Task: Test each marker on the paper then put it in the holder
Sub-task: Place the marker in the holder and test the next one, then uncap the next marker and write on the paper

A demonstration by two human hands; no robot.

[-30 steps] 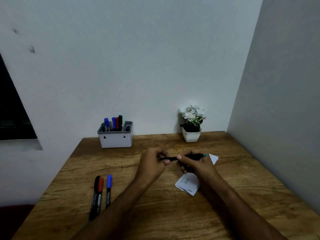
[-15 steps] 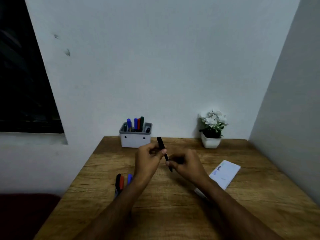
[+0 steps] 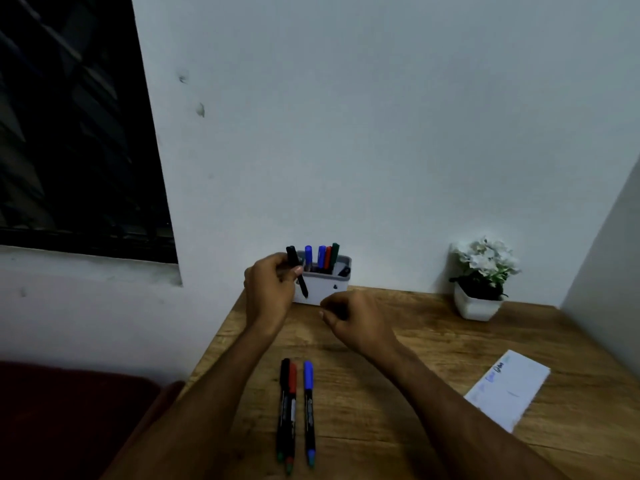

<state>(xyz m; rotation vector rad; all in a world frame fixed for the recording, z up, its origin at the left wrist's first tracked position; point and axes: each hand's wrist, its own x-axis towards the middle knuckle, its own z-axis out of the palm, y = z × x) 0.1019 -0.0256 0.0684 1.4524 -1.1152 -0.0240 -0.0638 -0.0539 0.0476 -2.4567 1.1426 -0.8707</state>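
Left hand pinches a black marker between thumb and curled fingers, near the middle of the barrel, with the marker nearly upright and leaning a little, its lower end hanging in front of the holder's near wall. Just beyond and to the right of that hand stands the white holder, touching or almost touching the knuckles, with blue, red and green markers already standing in it. The right hand hovers low over the table beside the left, fingers loosely curled and gripping nothing.

The step in hand looks like dropping the tested marker into the holder. To do it well, the left hand should lift until the marker's lower end clears the rim, carry it over a free gap at the left side of the holder, then lower it straight before letting go, so it does not knock the ones inside or tip the light box. The right hand could steady the holder.

Nearer the person than both hands, three untested markers lie side by side. Well off to the right of the right hand lies the paper, bearing a few scribbles. A potted plant sits far right by the wall.
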